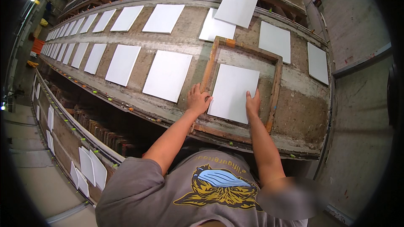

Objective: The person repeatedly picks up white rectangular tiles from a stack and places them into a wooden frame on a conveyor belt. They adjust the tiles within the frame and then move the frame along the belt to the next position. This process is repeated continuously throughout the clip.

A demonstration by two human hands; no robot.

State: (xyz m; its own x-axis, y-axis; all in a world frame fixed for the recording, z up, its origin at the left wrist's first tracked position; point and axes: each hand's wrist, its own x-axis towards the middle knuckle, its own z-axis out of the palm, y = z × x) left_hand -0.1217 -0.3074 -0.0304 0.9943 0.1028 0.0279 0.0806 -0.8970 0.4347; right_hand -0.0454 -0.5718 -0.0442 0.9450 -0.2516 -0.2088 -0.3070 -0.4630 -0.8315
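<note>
Sheets on the left: white rectangular sheets (pixel 123 64) are lying in two rows along the long, stained printing table (pixel 191 38), running far off to the left; the nearest one (pixel 168 75) is sitting just beside the frame, so any sideways slide of the frame is likely to be scuffing or lifting it
Left hand: the left hand (pixel 198 99) is pressing down on the left rail of the wooden frame (pixel 209 65), fingers slightly spread and lying flat, not curled round anything
Frame: it is lying flat on the table around one white sheet (pixel 234 92), with another sheet partly tucked under its far edge; if one hand is pushing harder than the other, the frame is risking a twist out of square
Right hand: the right hand (pixel 252 103) is resting on the lower right part of that sheet, fingers together and flat; the palm is possibly dragging or creasing it
Right side: more sheets (pixel 275 41) are lying apart, near the table's end
Near edge: the frame's lower rail is sitting close to the table's edge, so a pull toward the body is risking tipping it off
</note>
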